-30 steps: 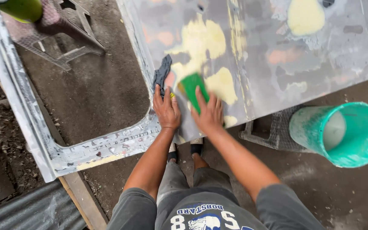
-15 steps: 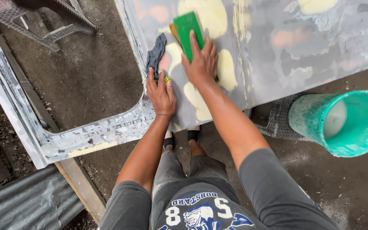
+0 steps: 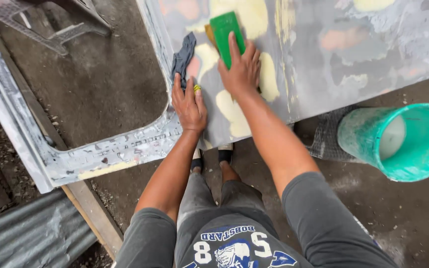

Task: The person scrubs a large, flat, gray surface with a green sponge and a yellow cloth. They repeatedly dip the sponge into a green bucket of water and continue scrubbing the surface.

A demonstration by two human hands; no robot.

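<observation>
Hands on grey filler-patched metal panel (image 3: 323, 59): your right hand (image 3: 243, 74) presses flat green sanding block (image 3: 226, 31); left hand (image 3: 188, 105) lies open, empty, beside it.

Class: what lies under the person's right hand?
The right hand presses a green block flat on the grey panel with yellow filler patches. The block's underside and the panel beneath it are covered.
</observation>
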